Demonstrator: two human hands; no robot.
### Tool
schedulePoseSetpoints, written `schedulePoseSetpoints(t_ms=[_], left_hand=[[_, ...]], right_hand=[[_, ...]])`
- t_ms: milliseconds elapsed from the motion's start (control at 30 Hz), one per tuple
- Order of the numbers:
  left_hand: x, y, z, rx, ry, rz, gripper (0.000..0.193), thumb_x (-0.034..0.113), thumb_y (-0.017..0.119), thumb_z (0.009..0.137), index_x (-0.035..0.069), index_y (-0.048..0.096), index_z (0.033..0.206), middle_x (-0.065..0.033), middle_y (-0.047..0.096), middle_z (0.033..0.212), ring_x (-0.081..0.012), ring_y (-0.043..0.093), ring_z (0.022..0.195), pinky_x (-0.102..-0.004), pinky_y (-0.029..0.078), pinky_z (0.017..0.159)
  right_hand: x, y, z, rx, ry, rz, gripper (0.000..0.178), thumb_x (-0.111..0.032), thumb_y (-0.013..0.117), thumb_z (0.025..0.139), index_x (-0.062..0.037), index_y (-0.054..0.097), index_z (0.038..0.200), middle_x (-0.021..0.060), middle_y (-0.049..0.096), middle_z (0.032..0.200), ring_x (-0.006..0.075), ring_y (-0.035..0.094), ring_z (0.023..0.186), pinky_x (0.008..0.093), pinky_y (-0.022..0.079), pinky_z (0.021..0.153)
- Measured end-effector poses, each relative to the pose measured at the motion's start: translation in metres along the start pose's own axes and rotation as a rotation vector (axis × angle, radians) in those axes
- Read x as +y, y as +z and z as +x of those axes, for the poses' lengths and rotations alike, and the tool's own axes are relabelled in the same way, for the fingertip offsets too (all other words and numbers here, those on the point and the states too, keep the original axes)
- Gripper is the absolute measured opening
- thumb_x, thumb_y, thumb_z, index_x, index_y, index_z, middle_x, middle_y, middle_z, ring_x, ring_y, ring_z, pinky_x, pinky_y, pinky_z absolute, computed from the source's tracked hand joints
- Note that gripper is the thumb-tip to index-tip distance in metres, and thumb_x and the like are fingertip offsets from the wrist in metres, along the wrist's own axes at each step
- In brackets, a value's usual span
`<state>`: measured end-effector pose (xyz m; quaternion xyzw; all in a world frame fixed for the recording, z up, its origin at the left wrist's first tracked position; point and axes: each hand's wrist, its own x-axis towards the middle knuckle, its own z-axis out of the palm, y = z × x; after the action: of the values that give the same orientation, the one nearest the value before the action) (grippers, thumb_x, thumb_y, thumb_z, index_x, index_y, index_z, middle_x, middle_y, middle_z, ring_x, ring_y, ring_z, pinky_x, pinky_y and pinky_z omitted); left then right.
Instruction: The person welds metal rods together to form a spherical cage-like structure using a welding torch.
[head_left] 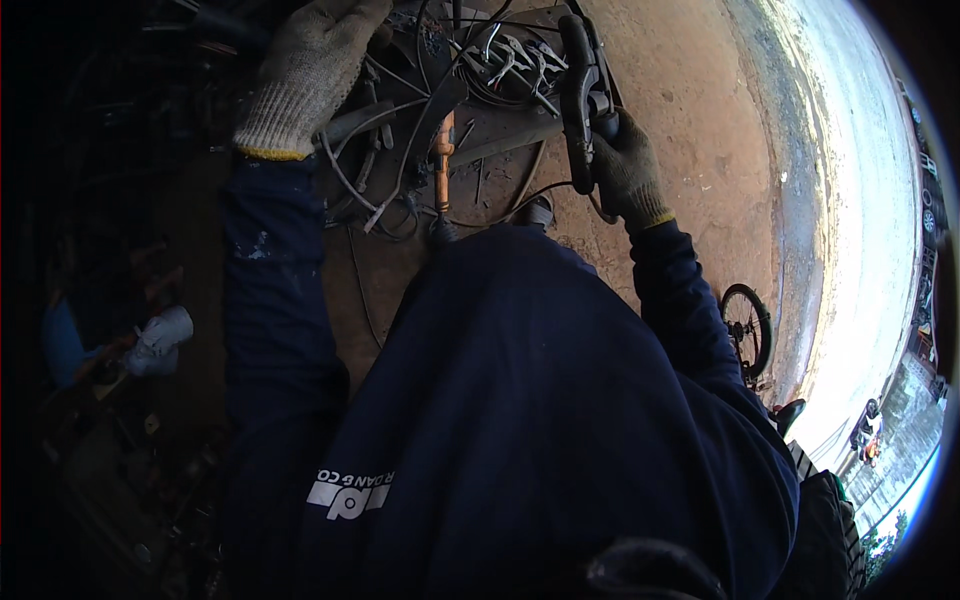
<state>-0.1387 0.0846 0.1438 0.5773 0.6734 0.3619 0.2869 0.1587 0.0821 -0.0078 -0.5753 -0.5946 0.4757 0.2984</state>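
— Condition of hands?
— My gloved right hand [628,168] clasps the black handled tool [577,105], right of the dark work surface [500,120]; my left hand's [312,80] fingertips lie out of view, grip indeterminable.
— Recommended handling?
— In my judgement, a firm grasp, the tool clear of loose cables [356,275].
— Surroundings?
— Locking clamps [513,60] clutter the surface; brown floor [690,120] beneath; bicycle wheel [746,330] to my right.

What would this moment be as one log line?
left hand: gloved, grip unclear | right hand: gloved, holding black tool | orange tool: between the hands | silver tools: beside black tool
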Motion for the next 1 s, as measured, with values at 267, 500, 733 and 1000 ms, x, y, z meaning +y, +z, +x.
schedulePoseSetpoints(t_ms=[267,500,733,1000], left_hand=[[-0.001,-0.003,0.002,-0.017,-0.038,0.035,0.026,0.024,0.054,0.101,0.004,0.067,0.11,0.001,0.062,0.082,-0.0096,0.054,0.077,-0.0281,0.046,0.072],[-0.007,-0.005,0.0,-0.031,0.062,0.056,0.031,0.027,0.052,0.103,0.003,0.066,0.117,-0.0018,0.065,0.091,-0.0107,0.056,0.085,-0.0278,0.046,0.077],[0.006,-0.001,-0.007,-0.006,0.016,0.038,0.028,0.024,0.054,0.102,0.003,0.066,0.116,0.0,0.063,0.09,-0.0102,0.054,0.082,-0.0264,0.045,0.074],[0.001,-0.001,0.001,-0.013,-0.072,0.064,0.027,0.023,0.055,0.101,0.001,0.066,0.111,0.0006,0.062,0.086,-0.0092,0.054,0.08,-0.0271,0.045,0.072]], right_hand=[[-0.002,0.002,0.0,-0.044,0.02,-0.046,0.038,-0.027,0.069,0.084,0.001,0.062,0.109,0.0126,0.069,0.085,0.0194,0.069,0.075,0.0327,0.053,0.066],[0.0,0.003,-0.001,-0.241,0.247,0.784,0.036,-0.033,0.057,0.098,-0.0027,0.06,0.118,0.0031,0.06,0.079,0.0139,0.061,0.063,0.0314,0.056,0.058],[0.011,0.001,0.006,-0.069,0.175,0.361,0.035,-0.026,0.063,0.094,-0.0001,0.059,0.118,0.0047,0.062,0.085,0.0133,0.061,0.067,0.0291,0.053,0.058],[-0.012,0.004,-0.008,-0.03,0.098,-0.008,0.037,-0.025,0.068,0.085,-0.0012,0.062,0.113,0.0119,0.069,0.09,0.0186,0.067,0.079,0.0329,0.053,0.071]])
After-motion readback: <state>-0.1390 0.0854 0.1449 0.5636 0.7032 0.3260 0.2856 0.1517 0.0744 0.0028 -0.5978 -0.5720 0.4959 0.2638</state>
